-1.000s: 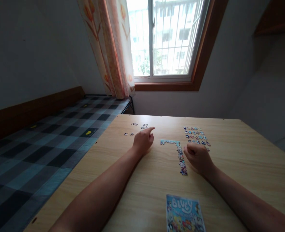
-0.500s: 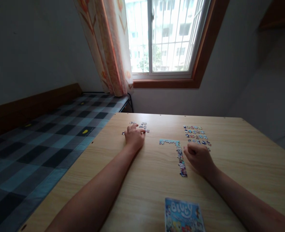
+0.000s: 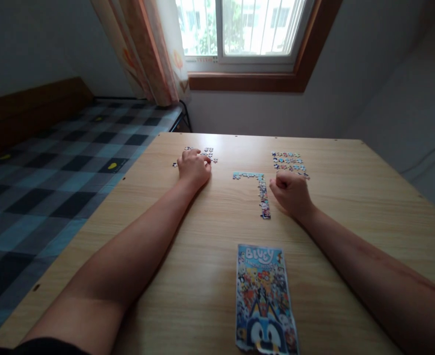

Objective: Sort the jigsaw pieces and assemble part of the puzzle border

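My left hand (image 3: 194,167) rests on the far left of the table, fingers loosely bent and apart, over a loose group of small jigsaw pieces (image 3: 209,150). Part of that group is hidden beneath the hand, and no piece shows in its grasp. Curled into a fist, my right hand (image 3: 291,191) lies on the table just right of a joined strip of jigsaw (image 3: 264,197). This strip forms a corner, with a top edge and a right side. Behind the fist, more jigsaw pieces (image 3: 288,161) lie in several rows, partly covered by the hand.
A colourful "Bluey" picture sheet (image 3: 263,301) lies near the front of the wooden table (image 3: 187,276). To the left stands a bed with a checked cover (image 3: 73,167). A curtain (image 3: 147,54) and a barred window (image 3: 256,29) are beyond the table.
The view has tilted downward, so the table sits higher and more of the picture sheet shows. Both hands keep about the same places beside the pieces.
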`<state>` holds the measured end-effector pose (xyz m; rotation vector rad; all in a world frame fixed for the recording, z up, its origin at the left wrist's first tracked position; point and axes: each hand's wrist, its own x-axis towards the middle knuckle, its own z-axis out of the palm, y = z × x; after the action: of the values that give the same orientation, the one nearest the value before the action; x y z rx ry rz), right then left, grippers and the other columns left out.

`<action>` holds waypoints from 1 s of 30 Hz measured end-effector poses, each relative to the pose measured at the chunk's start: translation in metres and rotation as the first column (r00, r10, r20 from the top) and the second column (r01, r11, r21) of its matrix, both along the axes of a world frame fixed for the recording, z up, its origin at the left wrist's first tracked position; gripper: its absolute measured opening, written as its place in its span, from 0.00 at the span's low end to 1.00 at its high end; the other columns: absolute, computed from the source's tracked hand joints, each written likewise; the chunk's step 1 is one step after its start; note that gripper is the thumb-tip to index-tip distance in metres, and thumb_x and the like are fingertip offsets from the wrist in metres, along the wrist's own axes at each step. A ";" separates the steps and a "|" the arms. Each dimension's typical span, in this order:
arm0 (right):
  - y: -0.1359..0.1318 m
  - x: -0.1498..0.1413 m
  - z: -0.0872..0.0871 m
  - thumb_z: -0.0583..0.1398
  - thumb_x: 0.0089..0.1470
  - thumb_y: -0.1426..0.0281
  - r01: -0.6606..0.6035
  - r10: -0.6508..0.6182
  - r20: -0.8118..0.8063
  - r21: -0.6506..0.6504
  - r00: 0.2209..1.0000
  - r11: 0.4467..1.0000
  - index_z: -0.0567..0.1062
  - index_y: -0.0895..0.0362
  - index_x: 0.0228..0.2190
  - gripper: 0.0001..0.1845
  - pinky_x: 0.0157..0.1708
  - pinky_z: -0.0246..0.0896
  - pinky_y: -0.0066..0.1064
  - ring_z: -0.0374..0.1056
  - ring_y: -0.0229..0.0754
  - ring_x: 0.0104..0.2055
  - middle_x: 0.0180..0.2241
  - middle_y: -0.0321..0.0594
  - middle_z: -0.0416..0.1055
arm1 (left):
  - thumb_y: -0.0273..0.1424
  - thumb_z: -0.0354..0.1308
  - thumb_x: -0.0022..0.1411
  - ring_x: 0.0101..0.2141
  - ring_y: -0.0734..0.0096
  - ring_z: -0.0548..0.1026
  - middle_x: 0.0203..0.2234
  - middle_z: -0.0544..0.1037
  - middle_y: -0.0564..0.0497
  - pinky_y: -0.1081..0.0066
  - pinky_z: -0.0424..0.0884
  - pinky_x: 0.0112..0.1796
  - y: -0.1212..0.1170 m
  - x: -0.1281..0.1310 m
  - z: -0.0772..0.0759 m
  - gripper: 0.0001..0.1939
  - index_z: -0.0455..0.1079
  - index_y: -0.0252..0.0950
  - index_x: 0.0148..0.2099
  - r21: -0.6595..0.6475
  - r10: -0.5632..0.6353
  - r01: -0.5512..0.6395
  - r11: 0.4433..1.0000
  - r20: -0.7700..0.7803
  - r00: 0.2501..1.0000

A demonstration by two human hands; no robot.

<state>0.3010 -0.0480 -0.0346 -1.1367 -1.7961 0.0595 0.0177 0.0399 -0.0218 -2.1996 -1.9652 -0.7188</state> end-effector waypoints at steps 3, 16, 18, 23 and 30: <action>0.000 -0.001 0.000 0.57 0.52 0.73 0.007 -0.007 0.004 0.001 1.000 1.000 0.49 0.53 0.17 0.21 0.23 0.41 0.29 0.45 0.34 0.19 0.16 0.28 0.45 | 0.31 0.57 0.60 0.53 0.48 0.63 0.52 0.72 0.44 0.52 0.60 0.52 0.001 0.000 -0.001 0.10 0.79 0.41 0.41 -0.001 0.000 0.000 1.000 0.015 1.000; 0.001 -0.007 -0.005 0.55 0.54 0.73 0.018 -0.018 0.011 -0.022 1.000 1.000 0.49 0.53 0.18 0.20 0.23 0.42 0.29 0.47 0.34 0.19 0.17 0.28 0.46 | 0.20 0.51 0.53 0.49 0.59 0.74 0.45 0.78 0.45 0.61 0.67 0.56 0.025 -0.035 -0.008 0.19 0.75 0.34 0.46 0.158 0.037 -0.192 0.969 0.671 0.740; 0.000 -0.008 -0.005 0.54 0.55 0.72 0.023 -0.023 0.021 -0.013 1.000 1.000 0.49 0.53 0.19 0.20 0.23 0.42 0.29 0.47 0.34 0.19 0.17 0.28 0.46 | 0.19 0.50 0.53 0.49 0.60 0.74 0.46 0.78 0.45 0.62 0.68 0.55 0.026 -0.038 -0.009 0.21 0.74 0.34 0.47 0.171 0.040 -0.240 0.956 0.731 0.681; -0.001 -0.009 -0.005 0.54 0.56 0.72 0.033 -0.033 0.036 0.003 0.999 0.999 0.48 0.54 0.19 0.21 0.22 0.42 0.29 0.47 0.33 0.19 0.16 0.28 0.46 | 0.20 0.47 0.56 0.52 0.62 0.72 0.50 0.75 0.43 0.64 0.66 0.56 0.029 -0.050 -0.007 0.22 0.69 0.35 0.52 0.258 0.046 -0.371 0.892 0.764 0.643; 0.003 -0.008 -0.009 0.53 0.58 0.71 0.034 -0.033 0.046 -0.017 0.998 0.999 0.48 0.54 0.20 0.21 0.23 0.42 0.29 0.47 0.33 0.19 0.17 0.28 0.45 | 0.22 0.45 0.59 0.54 0.58 0.70 0.49 0.75 0.43 0.60 0.62 0.58 0.032 -0.078 -0.001 0.20 0.71 0.35 0.50 0.376 0.079 -0.331 0.866 0.549 0.832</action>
<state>0.2930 -0.0453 -0.0440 -1.1897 -1.8198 0.0299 -0.0608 0.0719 -0.0233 -1.5757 -1.9195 -1.6804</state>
